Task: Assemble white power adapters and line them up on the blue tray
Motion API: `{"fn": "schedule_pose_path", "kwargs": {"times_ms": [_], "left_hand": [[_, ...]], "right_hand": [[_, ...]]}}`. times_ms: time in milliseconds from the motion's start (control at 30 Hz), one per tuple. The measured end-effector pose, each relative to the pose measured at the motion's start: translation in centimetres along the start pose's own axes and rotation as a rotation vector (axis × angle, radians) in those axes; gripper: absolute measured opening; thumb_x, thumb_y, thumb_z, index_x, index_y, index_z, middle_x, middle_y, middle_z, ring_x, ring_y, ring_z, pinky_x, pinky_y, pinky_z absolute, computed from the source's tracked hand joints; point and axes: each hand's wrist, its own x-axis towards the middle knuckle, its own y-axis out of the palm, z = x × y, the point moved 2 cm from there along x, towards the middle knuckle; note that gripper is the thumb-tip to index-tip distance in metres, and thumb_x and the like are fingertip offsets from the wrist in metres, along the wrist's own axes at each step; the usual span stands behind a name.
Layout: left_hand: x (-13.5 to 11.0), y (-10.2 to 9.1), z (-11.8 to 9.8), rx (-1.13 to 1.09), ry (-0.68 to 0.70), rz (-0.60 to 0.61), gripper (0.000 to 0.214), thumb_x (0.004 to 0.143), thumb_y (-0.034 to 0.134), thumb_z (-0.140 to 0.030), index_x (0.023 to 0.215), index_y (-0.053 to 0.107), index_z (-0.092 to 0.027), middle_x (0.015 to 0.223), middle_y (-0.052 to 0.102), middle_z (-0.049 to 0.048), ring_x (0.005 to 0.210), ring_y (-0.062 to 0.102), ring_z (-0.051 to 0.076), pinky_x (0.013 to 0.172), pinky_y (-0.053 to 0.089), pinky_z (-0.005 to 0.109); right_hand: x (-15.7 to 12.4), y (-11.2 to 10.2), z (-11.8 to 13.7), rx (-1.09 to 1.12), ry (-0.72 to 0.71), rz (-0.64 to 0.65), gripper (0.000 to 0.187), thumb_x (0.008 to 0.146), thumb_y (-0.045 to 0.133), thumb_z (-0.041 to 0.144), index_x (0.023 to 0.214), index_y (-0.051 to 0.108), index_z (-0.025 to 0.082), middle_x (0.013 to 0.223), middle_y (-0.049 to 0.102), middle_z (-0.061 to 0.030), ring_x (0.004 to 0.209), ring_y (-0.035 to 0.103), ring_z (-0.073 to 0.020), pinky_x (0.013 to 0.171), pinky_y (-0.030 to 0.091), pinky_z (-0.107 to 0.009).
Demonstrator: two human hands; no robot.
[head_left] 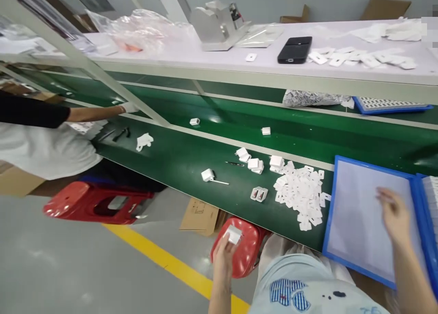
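Note:
My left hand [224, 250] is down below the bench edge, over a red stool [247, 254], with its fingers closed on a small white charger block [234, 234]. My right hand [393, 211] hovers over a blue-rimmed tray [356, 213] lined with white; it is blurred by motion and its fingers look loosely spread. To the left of the tray lies a heap of small white flat pieces [301, 193]. More white charger blocks [256, 164] sit on the green belt [178, 159] beside the heap.
A co-worker's arm [92, 114] reaches across the belt at the left, next to a second red stool [96, 202]. On the white upper shelf [239, 68] stand a metal machine [219, 27], a black phone [294, 49] and scattered white pieces. Cardboard [201, 216] lies under the bench.

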Motion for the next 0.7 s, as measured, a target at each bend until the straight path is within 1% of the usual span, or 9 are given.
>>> {"fn": "schedule_pose_path", "kwargs": {"times_ms": [67, 167, 233, 300, 367, 467, 600, 667, 700], "left_hand": [[1.1, -1.5, 1.2, -0.08, -0.116, -0.018, 0.022, 0.083, 0.059, -0.041, 0.088, 0.064, -0.019, 0.082, 0.069, 0.0096, 0.077, 0.071, 0.025, 0.073, 0.062, 0.04], [2.9, -3.0, 1.1, -0.167, -0.221, -0.013, 0.022, 0.089, 0.053, -0.039, 0.086, 0.063, -0.019, 0.08, 0.068, 0.0091, 0.074, 0.071, 0.021, 0.072, 0.062, 0.036], [4.2, -3.8, 0.0, -0.205, -0.239, 0.003, 0.02, 0.091, 0.053, -0.036, 0.091, 0.064, -0.019, 0.081, 0.069, 0.0085, 0.075, 0.07, 0.019, 0.072, 0.062, 0.033], [5.7, -4.5, -1.6, -0.235, -0.214, 0.024, 0.021, 0.093, 0.052, -0.035, 0.096, 0.064, -0.019, 0.084, 0.071, 0.0081, 0.075, 0.07, 0.017, 0.071, 0.062, 0.03], [7.2, -5.1, -3.1, -0.258, -0.152, 0.041, 0.021, 0.095, 0.049, -0.034, 0.098, 0.064, -0.02, 0.086, 0.072, 0.007, 0.075, 0.069, 0.015, 0.07, 0.06, 0.027], [9.3, -5.4, -4.9, -0.241, -0.046, 0.078, 0.018, 0.09, 0.056, -0.034, 0.098, 0.064, -0.02, 0.087, 0.072, 0.0054, 0.075, 0.068, 0.015, 0.07, 0.059, 0.026], [11.8, -4.1, -7.0, -0.061, 0.083, 0.228, 0.038, 0.071, 0.079, -0.038, 0.099, 0.067, -0.016, 0.094, 0.074, 0.0082, 0.084, 0.069, 0.02, 0.074, 0.056, 0.03], [13.1, -2.6, -7.9, 0.066, 0.172, 0.328, 0.047, 0.066, 0.083, -0.042, 0.102, 0.068, -0.015, 0.101, 0.073, 0.0086, 0.094, 0.068, 0.023, 0.082, 0.054, 0.031], [13.8, -1.6, -8.2, 0.129, 0.22, 0.375, 0.048, 0.067, 0.082, -0.044, 0.103, 0.067, -0.016, 0.104, 0.073, 0.0085, 0.1, 0.067, 0.024, 0.087, 0.053, 0.032]], "right_hand": [[-3.4, 5.1, -0.4, 0.03, -0.117, 0.009, 0.046, 0.092, 0.043, 0.056, 0.118, 0.062, 0.023, 0.124, 0.061, -0.0146, 0.119, 0.059, -0.0329, 0.103, 0.049, -0.056], [-8.0, 12.3, 1.3, 0.011, -0.334, 0.134, 0.037, 0.089, 0.048, 0.046, 0.108, 0.068, 0.022, 0.123, 0.064, -0.0119, 0.12, 0.059, -0.0319, 0.104, 0.048, -0.054], [-10.6, 15.6, 3.7, -0.067, -0.535, 0.24, 0.031, 0.091, 0.048, 0.035, 0.112, 0.069, 0.026, 0.128, 0.063, -0.0101, 0.12, 0.06, -0.03, 0.101, 0.052, -0.051], [-12.6, 17.5, 5.8, -0.143, -0.736, 0.319, 0.034, 0.095, 0.044, 0.026, 0.12, 0.066, 0.028, 0.132, 0.061, -0.0098, 0.119, 0.061, -0.0277, 0.095, 0.056, -0.047], [-13.9, 18.1, 6.7, -0.175, -0.849, 0.328, 0.037, 0.097, 0.04, 0.021, 0.124, 0.063, 0.029, 0.133, 0.061, -0.0105, 0.117, 0.063, -0.0261, 0.092, 0.057, -0.044], [-14.8, 17.5, 4.8, -0.188, -0.833, 0.284, 0.036, 0.098, 0.041, 0.022, 0.126, 0.062, 0.028, 0.132, 0.061, -0.0118, 0.116, 0.064, -0.026, 0.089, 0.059, -0.043], [-14.6, 14.5, -0.1, -0.156, -0.562, 0.122, 0.03, 0.098, 0.044, 0.034, 0.115, 0.068, 0.026, 0.128, 0.063, -0.0116, 0.12, 0.061, -0.0283, 0.095, 0.055, -0.048], [-13.8, 12.7, -0.8, -0.108, -0.432, 0.021, 0.031, 0.095, 0.046, 0.04, 0.106, 0.07, 0.024, 0.122, 0.066, -0.0114, 0.116, 0.063, -0.0292, 0.095, 0.054, -0.05], [-13.0, 12.1, -0.4, -0.083, -0.391, -0.017, 0.031, 0.094, 0.047, 0.042, 0.102, 0.07, 0.023, 0.118, 0.068, -0.0114, 0.11, 0.066, -0.029, 0.092, 0.055, -0.049]]}}
